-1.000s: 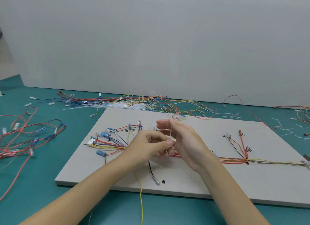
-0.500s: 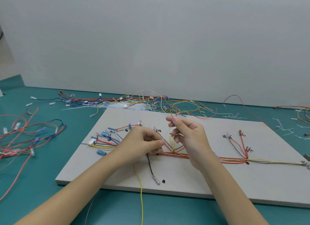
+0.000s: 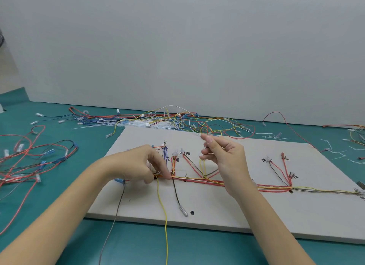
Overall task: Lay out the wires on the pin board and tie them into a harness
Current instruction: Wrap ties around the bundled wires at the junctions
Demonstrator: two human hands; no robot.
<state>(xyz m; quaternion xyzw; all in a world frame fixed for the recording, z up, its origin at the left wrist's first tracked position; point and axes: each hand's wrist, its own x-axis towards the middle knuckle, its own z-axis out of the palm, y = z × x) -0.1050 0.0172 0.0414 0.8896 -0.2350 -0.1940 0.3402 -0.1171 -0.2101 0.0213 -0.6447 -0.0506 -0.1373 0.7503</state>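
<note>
Both fingers (image 3: pixel 158 173) hiding wire bundle (image 3: pixel 197 179)

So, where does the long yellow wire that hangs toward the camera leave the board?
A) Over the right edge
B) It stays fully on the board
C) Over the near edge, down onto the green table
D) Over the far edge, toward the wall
C: the yellow wire runs from the bundle pinched by the left hand across the board and over its near edge.
</note>
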